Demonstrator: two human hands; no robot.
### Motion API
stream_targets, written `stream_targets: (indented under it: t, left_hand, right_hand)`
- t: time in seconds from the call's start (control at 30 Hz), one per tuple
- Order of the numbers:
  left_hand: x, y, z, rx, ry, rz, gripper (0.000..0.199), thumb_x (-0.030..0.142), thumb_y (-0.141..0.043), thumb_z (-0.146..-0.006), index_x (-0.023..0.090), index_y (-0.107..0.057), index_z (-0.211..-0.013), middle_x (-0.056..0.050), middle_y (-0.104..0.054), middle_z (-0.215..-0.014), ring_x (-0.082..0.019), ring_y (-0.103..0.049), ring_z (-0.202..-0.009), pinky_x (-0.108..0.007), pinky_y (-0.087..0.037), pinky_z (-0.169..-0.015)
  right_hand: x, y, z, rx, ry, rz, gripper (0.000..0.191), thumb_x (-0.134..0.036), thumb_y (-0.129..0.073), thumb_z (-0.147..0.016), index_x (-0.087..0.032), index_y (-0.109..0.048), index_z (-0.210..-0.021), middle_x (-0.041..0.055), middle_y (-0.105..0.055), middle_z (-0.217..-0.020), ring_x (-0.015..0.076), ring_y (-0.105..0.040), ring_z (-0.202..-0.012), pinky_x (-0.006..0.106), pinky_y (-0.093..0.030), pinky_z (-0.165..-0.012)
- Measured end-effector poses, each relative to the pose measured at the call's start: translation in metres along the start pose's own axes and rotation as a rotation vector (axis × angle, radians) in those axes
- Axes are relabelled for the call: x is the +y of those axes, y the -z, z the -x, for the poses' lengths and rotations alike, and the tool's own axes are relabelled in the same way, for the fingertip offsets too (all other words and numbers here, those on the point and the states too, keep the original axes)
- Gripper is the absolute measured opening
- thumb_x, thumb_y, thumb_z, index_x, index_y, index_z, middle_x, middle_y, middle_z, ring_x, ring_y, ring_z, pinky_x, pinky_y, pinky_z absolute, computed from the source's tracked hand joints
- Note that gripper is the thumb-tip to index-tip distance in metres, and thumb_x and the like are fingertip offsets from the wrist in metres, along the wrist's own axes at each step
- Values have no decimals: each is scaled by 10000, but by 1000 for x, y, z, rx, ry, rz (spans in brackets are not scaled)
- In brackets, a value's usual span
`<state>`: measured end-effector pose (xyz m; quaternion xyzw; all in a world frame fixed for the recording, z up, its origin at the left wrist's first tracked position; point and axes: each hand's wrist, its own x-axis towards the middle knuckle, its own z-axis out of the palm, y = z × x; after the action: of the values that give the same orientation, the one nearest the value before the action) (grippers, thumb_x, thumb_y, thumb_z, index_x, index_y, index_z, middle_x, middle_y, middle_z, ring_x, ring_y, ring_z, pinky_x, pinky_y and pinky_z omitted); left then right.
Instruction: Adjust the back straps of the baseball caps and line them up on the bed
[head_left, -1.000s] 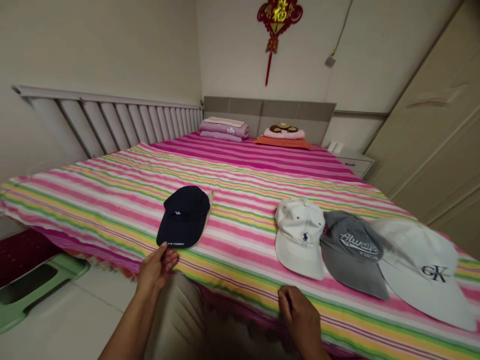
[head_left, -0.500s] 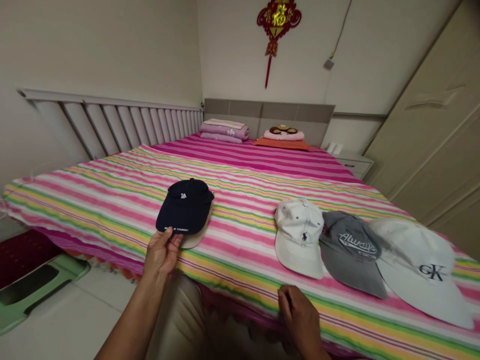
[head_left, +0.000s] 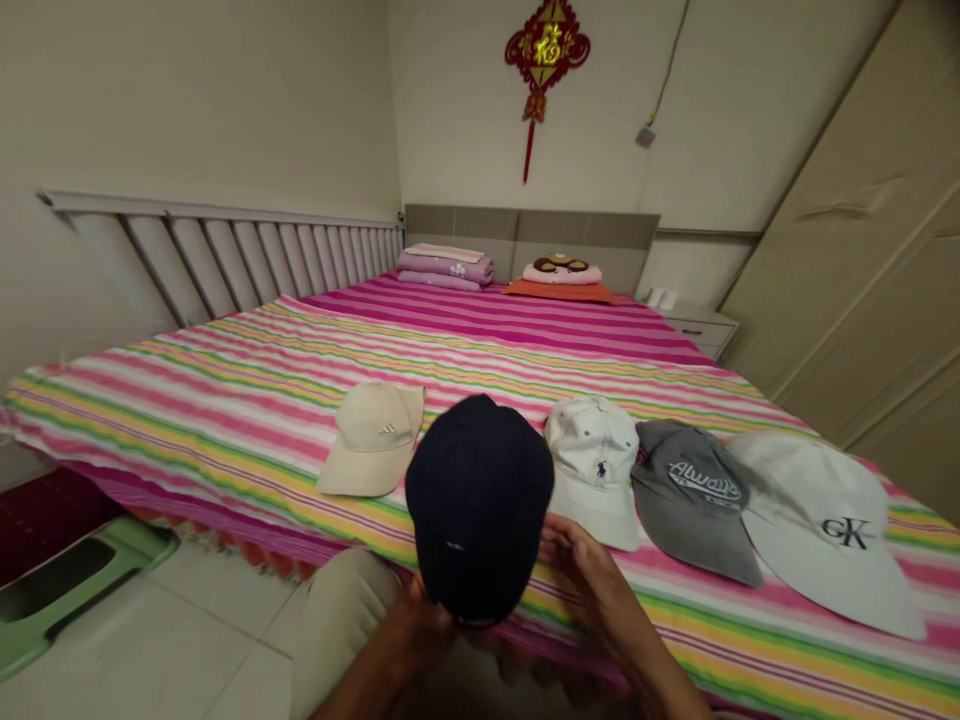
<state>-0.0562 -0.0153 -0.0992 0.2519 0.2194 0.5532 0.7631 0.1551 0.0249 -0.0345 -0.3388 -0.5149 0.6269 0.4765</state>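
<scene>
Head view: the left hand [head_left: 427, 625] is gripping a navy baseball cap [head_left: 478, 505] from below, raised over the edge of the striped bedspread [head_left: 187, 400]. The right hand [head_left: 589, 575] is curling narrowly beside the cap, contact unclear. A beige Adidas cap [head_left: 373, 440], white Polo cap [head_left: 592, 470], gray Always cap [head_left: 691, 505] and white CK cap [head_left: 825, 530] are lying on the bedspread.

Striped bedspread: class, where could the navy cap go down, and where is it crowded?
For the navy cap: bare bedspread lies left of the beige cap and beyond the caps, toward the pillows. Crowded: white cap, grey cap, CK cap, edge to edge.
</scene>
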Motion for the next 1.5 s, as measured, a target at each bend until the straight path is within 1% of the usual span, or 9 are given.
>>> stream_targets:
  t: [0.17, 0.4, 0.57, 0.67, 0.83, 0.97, 1.2, 1.33, 1.5]
  left_hand:
    - [-32, -3, 6, 52, 129, -138, 525, 74, -736, -464, 226, -639, -957, -46, -677, -833, -259, -587, -856, -365, -436, -737]
    - [8, -6, 8, 37, 118, -50, 298, 70, -658, -497, 177, -678, -775, -13, -653, -678, -187, -588, -727, -297, -405, -741]
    - [32, -9, -4, -108, 102, 53, 194, 279, -652, -611, 138, -670, -743, -33, -645, -646, -183, -595, -681, -291, -427, -733]
    - [36, -16, -8, -110, 66, 38, 191, 256, -673, -630, 151, -663, -790, -30, -670, -741, -163, -607, -719, -256, -433, -735]
    - [39, -26, -7, -160, 50, 75, 132, 164, -736, -541, 151, -638, -628, 11, -652, -595, -100, -587, -547, -184, -443, -573]
    - [45, -24, -5, -83, 39, 116, 151, 200, -751, -518, 167, -650, -625, 16, -677, -645, -127, -617, -605, -205, -473, -615]
    - [54, -32, -8, -126, 48, 54, 188, 221, -756, -515, 141, -622, -620, 1, -648, -594, -121, -612, -582, -201, -472, -604]
    - [59, -43, -10, -206, 71, 27, 160, 199, -731, -549, 129, -627, -647, -6, -642, -583, -118, -603, -545, -196, -459, -562]
    - [62, -47, -11, -156, 59, -21, 206, 235, -752, -529, 132, -639, -667, -28, -654, -628, -135, -604, -584, -212, -454, -579]
  right_hand:
    - [-24, -14, 1, 45, 6, -358, 438, -454, -608, -700, -257, -577, -1090, 62, -668, -1007, 240, -612, -878, 375, -443, -810]
    - [-25, -13, 19, 36, -71, -419, 321, -256, -691, -659, -215, -644, -974, 71, -700, -920, 246, -623, -886, 396, -440, -836]
    - [-17, -11, 31, 69, -124, -430, 251, -230, -701, -644, -219, -663, -892, 53, -707, -886, 232, -634, -852, 380, -462, -800]
    - [-16, -11, 36, 66, -114, -459, 268, -249, -729, -594, -219, -663, -852, 54, -709, -852, 241, -638, -830, 374, -474, -776]
    - [-16, -5, 41, 76, -159, -525, 223, -222, -741, -521, -225, -661, -728, 24, -701, -682, 234, -650, -675, 369, -493, -710]
    - [-17, 6, 42, 102, -92, -622, 195, -166, -724, -445, -235, -651, -612, -28, -656, -534, 183, -615, -530, 308, -503, -591]
    - [-18, 12, 44, 158, -89, -574, 233, -289, -765, -466, -245, -657, -667, -4, -676, -601, 175, -596, -490, 302, -496, -524]
    - [-18, 13, 49, 126, -133, -546, 270, -224, -791, -435, -232, -658, -669, -17, -658, -541, 149, -584, -432, 259, -489, -485]
    - [-20, 16, 52, 140, -92, -498, 226, -349, -784, -446, -228, -643, -574, 15, -663, -523, 182, -598, -430, 302, -508, -497]
